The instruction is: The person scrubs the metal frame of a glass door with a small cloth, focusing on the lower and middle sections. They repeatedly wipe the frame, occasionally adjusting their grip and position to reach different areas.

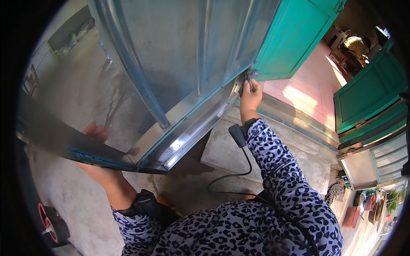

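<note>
A metal-framed screen door (pixel 179 116), with upright metal bars and blue film remnants along its edge, stands before me. My right hand (pixel 251 96) pinches a crumpled grey-blue wad (pixel 251 73), perhaps a rag or scouring pad, at the door's far edge beside a green door panel. My left hand (pixel 95 131) reaches behind the near edge strip of the frame. Its fingers show past the strip, but the palm is hidden, so its grip is unclear. A black plug-like block (pixel 237 136) on a black cable hangs by my right wrist.
Concrete steps (pixel 233 150) lie below the frame. Green wooden doors (pixel 371 91) stand around a doorway, where another person (pixel 354 48) bends forward inside. A dark bucket (pixel 54 227) with a red rim is at lower left. Baskets (pixel 351 217) and plants (pixel 392 200) sit at right.
</note>
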{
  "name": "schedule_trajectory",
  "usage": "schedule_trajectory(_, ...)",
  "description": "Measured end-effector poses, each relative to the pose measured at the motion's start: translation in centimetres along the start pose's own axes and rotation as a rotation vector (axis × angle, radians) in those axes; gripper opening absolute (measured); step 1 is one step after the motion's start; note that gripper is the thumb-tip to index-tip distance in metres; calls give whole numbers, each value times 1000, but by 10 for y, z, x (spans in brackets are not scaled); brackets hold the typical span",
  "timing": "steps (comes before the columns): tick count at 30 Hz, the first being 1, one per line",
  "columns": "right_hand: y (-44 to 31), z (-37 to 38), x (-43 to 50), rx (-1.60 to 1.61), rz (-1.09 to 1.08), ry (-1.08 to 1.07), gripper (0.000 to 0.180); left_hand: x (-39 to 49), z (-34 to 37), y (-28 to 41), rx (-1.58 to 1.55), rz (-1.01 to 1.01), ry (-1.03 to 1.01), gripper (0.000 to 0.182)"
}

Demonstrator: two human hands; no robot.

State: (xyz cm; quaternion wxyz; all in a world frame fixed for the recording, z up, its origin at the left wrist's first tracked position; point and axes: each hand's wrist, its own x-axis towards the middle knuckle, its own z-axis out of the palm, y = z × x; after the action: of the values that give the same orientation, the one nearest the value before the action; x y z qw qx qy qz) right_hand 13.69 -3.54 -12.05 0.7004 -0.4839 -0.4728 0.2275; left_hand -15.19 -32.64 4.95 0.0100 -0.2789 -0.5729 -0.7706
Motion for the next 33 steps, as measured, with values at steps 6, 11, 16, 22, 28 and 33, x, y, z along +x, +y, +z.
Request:
schedule_trajectory(6,-7,24,20,-372,-341,-10,7,4,-9,1,74,-39,-47,49)
schedule_trajectory(11,9,27,11,-444,-467,30,4,9,-13,2,62,-45,-71,49)
schedule_trajectory(16,42,16,-14,-495,-420,30,5,7,-10,9,86,-4,-28,47)
schedule_trajectory(22,102,-1,-47,-487,184,-95,12,7,-13,24,69,-13,-66,50)
schedule_trajectory(28,149,-10,-43,-479,689,-377,16,4,-24,18,23,-52,-32,52)
schedule_trajectory(33,127,11,-42,127,1111,-57,14,11,-19,2,68,-51,-34,52)
